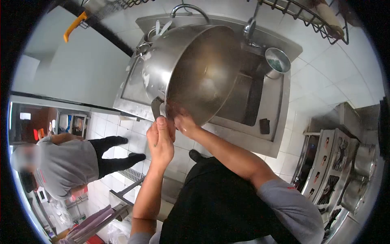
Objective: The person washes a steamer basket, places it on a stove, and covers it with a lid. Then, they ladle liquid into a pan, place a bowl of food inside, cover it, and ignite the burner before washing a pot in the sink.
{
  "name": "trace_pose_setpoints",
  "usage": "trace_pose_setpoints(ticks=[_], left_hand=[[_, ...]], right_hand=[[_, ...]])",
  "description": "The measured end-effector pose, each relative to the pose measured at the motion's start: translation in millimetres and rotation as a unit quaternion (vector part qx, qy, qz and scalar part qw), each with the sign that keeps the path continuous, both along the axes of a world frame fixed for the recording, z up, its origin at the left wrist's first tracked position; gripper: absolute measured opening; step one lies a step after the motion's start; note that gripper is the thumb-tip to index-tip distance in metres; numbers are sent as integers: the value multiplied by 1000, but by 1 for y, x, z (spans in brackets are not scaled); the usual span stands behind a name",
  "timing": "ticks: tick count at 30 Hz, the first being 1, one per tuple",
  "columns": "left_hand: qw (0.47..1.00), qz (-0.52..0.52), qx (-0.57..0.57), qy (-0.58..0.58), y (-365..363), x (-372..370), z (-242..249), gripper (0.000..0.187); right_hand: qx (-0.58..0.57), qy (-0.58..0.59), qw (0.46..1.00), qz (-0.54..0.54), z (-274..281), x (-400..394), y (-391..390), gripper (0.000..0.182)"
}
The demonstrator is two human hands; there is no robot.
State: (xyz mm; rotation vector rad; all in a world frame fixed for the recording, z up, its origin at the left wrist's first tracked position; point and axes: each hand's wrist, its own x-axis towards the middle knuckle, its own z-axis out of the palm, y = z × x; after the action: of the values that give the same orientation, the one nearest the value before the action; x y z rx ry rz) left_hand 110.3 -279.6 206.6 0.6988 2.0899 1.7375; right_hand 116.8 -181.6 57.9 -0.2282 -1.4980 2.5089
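Note:
A large steel bowl is tilted on its side over the sink, its hollow facing right. My left hand is closed at the bowl's near rim, thumb raised along the edge. A dark curved piece sticks up at the rim just above that thumb. Just inside the rim, beside my left hand, is my right hand, with its fingers curled and partly blurred. I cannot tell what, if anything, the right fingers hold.
The sink basin lies right of the bowl, under a curved faucet. A metal pot and a dark pad rest on its right edge. Another person stands at left. Drawers are at right; a wire rack hangs above.

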Motion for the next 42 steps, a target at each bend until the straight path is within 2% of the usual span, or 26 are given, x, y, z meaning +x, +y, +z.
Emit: trace_pose_setpoints(ticks=[1,2,3,4,5,6,8,9,10,11,12,17,19,21,22,24,25,27,30,32,34,36,37,39,41,42], left_hand=[[1000,-1,5,-9,2,2,1,48],[1000,-5,3,-6,1,1,2,48],[998,-8,45,-53,0,-1,1,48],[991,-10,84,-101,-3,-2,0,48],[990,1,86,-114,-7,-2,-2,49],[990,7,82,-114,-8,-2,-3,49],[998,15,41,-50,-10,-2,-2,52],[1000,24,3,-12,-11,-5,-3,52],[1000,22,5,-11,-11,-8,-2,52],[1000,-7,-17,7,-11,-11,0,51],[998,-35,-41,25,-11,-12,1,50],[996,-59,16,-58,-14,-6,3,49],[990,-24,66,-126,-21,-10,3,48],[990,-5,68,-120,-26,-12,3,48],[991,10,71,-117,-29,-12,3,48],[992,3,67,-108,-28,-16,3,49],[997,-5,25,-69,-27,-19,4,50],[998,-11,-54,-6,-23,-22,9,53],[998,-34,-57,10,-9,-18,28,52],[998,-23,-53,17,-4,-24,34,51],[997,-6,-2,-81,-5,-36,34,57],[995,8,-4,-96,11,-19,42,56],[999,-3,-24,-43,20,-16,44,55],[998,-26,-37,46,31,-22,40,51],[996,-24,-69,48,33,-32,57,52],[993,-24,-100,49,36,-35,70,54]], right_hand=[[-99,-11,995,31,15,2,6,55],[-191,105,974,68,-27,-5,4,53],[108,61,988,91,-80,-1,34,47],[401,32,910,97,-134,4,64,41],[710,-21,694,120,-158,3,98,37],[706,-17,697,124,-137,7,92,37],[676,-150,721,-19,-58,22,81,32],[722,-29,691,-26,-114,1,63,33],[340,-10,940,-42,-79,-12,34,35],[117,0,993,-35,-62,-21,14,36],[-114,15,992,-51,-44,-31,-5,37],[74,149,982,-85,-83,-48,-13,44],[481,52,875,-5,-84,-16,52,43],[725,-5,688,-32,-87,3,104,41],[722,-5,691,-31,-91,0,90,41],[543,-170,822,0,-98,-19,44,46],[428,-22,901,-71,-126,-54,1,43],[292,125,938,-138,-150,-70,-41,42],[318,93,934,-133,-118,-41,-37,37],[352,109,927,-73,-92,2,1,36],[375,134,917,-13,-103,42,67,38],[677,-30,735,-27,-145,48,100,48],[257,-69,964,4,-142,42,63,50],[-50,-1,999,-9,-61,8,8,54],[117,81,988,-57,41,17,-6,55],[40,127,989,-63,56,25,-16,55]])
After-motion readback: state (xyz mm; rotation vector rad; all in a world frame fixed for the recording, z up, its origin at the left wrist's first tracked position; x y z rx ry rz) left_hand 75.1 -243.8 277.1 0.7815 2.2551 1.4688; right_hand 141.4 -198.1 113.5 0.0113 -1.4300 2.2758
